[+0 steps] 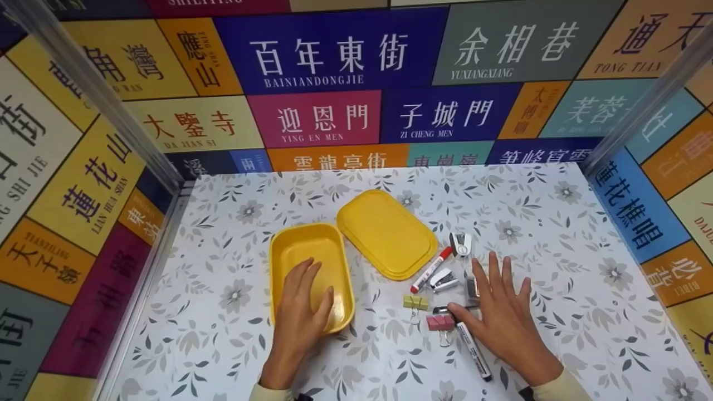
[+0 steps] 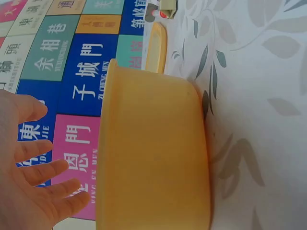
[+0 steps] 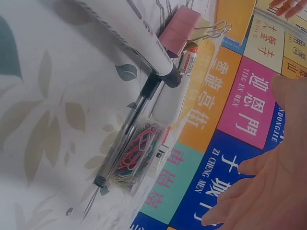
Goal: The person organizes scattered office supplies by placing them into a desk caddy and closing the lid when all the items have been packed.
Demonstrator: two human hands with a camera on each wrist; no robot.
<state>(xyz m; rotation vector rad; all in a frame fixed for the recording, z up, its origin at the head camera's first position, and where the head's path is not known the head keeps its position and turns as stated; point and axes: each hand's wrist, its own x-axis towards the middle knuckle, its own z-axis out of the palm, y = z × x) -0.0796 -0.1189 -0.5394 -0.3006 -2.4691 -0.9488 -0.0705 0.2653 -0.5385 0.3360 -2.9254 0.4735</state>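
Observation:
My left hand (image 1: 302, 309) hovers over the near part of a yellow plastic box (image 1: 277, 245), fingers spread and holding nothing. In the left wrist view the fingers stand above the box's rim, apart from its wall (image 2: 153, 143). My right hand (image 1: 507, 314), palm down with spread fingers, is above the stationery and holds nothing. Nearest to it are a clear box of coloured paper clips (image 3: 139, 155), a clear-barrelled pen (image 3: 125, 141), a white marker with a black cap (image 1: 473, 353) and a pink binder clip (image 1: 440, 322). The hand partly hides the paper-clip box and pen in the head view.
A yellow lid (image 1: 387, 234) lies right of the box. Beside it are a red-capped marker (image 1: 431, 269), a white-and-black mini stapler (image 1: 461, 245), a white-and-grey one (image 1: 444, 280) and a yellow-green binder clip (image 1: 415, 302). Sign-covered panels (image 1: 328, 61) border the floral tabletop (image 1: 223, 345).

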